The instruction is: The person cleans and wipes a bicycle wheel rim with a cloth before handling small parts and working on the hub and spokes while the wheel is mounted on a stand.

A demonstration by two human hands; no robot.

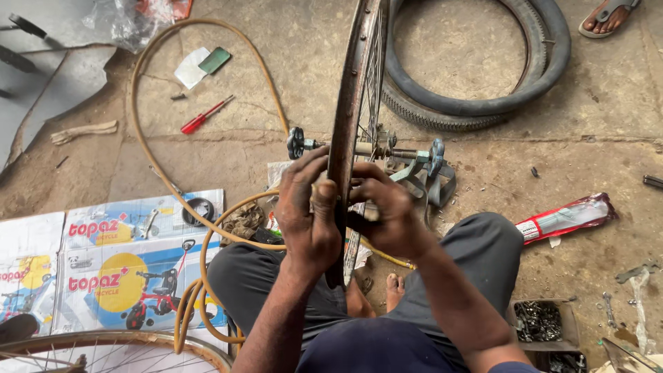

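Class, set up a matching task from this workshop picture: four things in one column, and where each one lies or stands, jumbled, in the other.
Things
1. wheel rim
2. red screwdriver
3. black tyre
4. small box of metal parts

Places
A. on the floor, upper right
B. upright between the left hand and right hand
C. lower right, beside the knee
D. on the floor inside the hose loop, upper left

Pairs: 1-B, 2-D, 3-A, 4-C

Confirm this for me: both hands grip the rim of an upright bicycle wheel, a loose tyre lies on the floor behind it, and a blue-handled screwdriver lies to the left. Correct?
Not quite. The screwdriver has a red handle, not blue, as the head view shows. The rest holds: the left hand and right hand both grip the rim of the upright wheel, and the loose tyre lies on the floor behind it.
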